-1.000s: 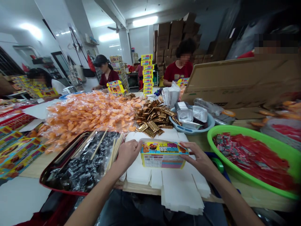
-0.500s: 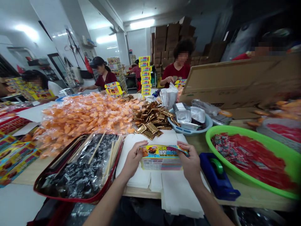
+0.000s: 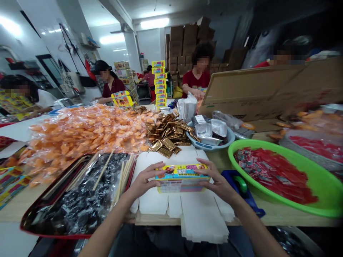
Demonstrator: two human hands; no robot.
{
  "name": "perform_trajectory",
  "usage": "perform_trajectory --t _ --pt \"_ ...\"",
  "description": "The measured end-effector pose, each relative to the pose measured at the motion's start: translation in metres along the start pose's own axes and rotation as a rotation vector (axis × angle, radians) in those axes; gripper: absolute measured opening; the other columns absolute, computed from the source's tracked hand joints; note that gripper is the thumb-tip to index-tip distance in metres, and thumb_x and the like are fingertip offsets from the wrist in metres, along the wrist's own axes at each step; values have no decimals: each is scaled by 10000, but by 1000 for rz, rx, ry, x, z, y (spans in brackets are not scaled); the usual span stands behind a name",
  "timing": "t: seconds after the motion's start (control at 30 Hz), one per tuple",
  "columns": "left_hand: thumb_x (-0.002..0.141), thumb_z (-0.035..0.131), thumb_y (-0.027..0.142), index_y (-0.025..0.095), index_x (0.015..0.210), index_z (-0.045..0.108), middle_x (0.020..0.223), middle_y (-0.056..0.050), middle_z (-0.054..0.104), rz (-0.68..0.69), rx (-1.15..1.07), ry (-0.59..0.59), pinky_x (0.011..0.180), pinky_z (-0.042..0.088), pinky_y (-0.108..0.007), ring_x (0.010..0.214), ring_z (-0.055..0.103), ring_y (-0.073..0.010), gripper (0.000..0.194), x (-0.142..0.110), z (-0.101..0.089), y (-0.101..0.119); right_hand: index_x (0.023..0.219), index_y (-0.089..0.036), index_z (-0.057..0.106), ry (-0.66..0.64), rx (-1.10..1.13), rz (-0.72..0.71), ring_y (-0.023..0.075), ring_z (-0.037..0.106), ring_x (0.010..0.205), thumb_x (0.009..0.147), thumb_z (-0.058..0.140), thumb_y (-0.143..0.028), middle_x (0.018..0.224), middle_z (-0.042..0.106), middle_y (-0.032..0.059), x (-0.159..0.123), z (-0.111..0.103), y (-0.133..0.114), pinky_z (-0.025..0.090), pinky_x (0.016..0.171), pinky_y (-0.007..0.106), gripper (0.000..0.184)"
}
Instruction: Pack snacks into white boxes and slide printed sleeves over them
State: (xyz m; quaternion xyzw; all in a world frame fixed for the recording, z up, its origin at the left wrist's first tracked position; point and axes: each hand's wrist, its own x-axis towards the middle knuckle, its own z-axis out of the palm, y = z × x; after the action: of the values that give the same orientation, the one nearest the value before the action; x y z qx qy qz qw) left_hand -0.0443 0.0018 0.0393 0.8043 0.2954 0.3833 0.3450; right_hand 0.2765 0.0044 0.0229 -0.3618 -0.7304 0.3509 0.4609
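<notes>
Left hand: the left hand (image 3: 144,182) grips the near left end of the carton, fingers curled over its top edge, thumb out of sight.
Right hand: the right hand (image 3: 217,182) holds the opposite end, fingers spread across the top corner.
Held thing: the printed yellow carton (image 3: 182,178) sits between both hands, long side facing the person, upright and closed on top as far as shows.
Under the hands: a stack of flat white carton blanks (image 3: 200,218) lies below and toward the person; whether the carton touches it, I cannot tell.
Left of the left hand: a red-rimmed tray (image 3: 26,226) holds black wrapped sweets (image 3: 80,200) with bamboo skewers (image 3: 122,178) lying on them.
Beyond the hands: orange sweets in clear wrappers (image 3: 85,134) spread out beside a heap of gold sachets (image 3: 166,134); farther right, a blue bowl (image 3: 211,147) holds foil packets (image 3: 203,126).
Right of the right hand: a blue tape dispenser (image 3: 235,182) stands just beside the hand, and a green basin (image 3: 281,210) holds red packets (image 3: 270,171).
Ahead: a co-worker in a red shirt (image 3: 197,80) works across the table behind a column of yellow boxes (image 3: 159,82).
</notes>
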Motion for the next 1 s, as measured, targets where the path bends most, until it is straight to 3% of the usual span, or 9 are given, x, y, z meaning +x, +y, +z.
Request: perform_trajectory --t 0.2,0.3,0.37,0.43,0.6,0.73,0.8,1.0 --pt "857 562 280 277 1185 598 1317 -95 529 100 212 51 1036 354 -509 1303 383 -248 330 4 -2 7 976 -344 701 21 0 -8 251 481 1178 773 656 -405 1279 531 36 2 1 -1 419 986 443 217" --pt "841 580 294 284 1159 619 1320 -76 530 178 403 -89 1059 316 -519 1340 317 -260 320 21 -4 19 989 -344 699 3 53 16 255 457 1211 775 655 -398 1315 510 25 4 1 -1 398 1006 453 224" --pt "860 544 315 287 1181 604 1347 -65 503 202 499 -226 1058 344 -458 1309 374 -242 328 36 1 28 978 -345 702 -10 88 31 257 423 1245 771 661 -397 1339 490 13 6 -4 -1 364 1031 462 218" --pt "892 483 313 281 1199 592 1353 -62 497 217 554 -275 1036 384 -395 1251 454 -213 328 47 12 34 972 -344 704 -9 114 37 259 382 1278 756 680 -391 1359 471 4 9 -12 -1 323 1057 464 222" --pt "898 458 253 298 1180 604 1316 -46 537 190 632 -105 939 452 -392 1209 494 -226 320 44 41 35 972 -272 712 33 107 164 261 315 1319 833 562 -457 1432 372 32 11 -12 -5 257 1088 438 276" --pt "885 460 235 271 1137 631 1285 -55 564 209 731 -11 869 477 -387 1184 511 -244 306 34 52 34 1211 -247 564 415 126 316 251 393 1269 832 537 -475 1402 414 67 16 14 -3 327 1050 431 443" --pt "883 459 227 260 1116 640 1267 -56 579 228 769 27 846 484 -378 1167 524 -242 297 33 57 36 1293 -215 479 514 138 395 261 463 1204 804 563 -462 1343 477 89 22 22 0 374 1011 445 554" --pt "871 454 185 229 1098 630 1229 -67 607 217 821 109 814 489 -386 1146 538 -251 290 42 73 47 1163 -191 601 502 304 440 275 553 1081 709 623 -387 1201 601 69 37 10 -3 434 940 423 495"
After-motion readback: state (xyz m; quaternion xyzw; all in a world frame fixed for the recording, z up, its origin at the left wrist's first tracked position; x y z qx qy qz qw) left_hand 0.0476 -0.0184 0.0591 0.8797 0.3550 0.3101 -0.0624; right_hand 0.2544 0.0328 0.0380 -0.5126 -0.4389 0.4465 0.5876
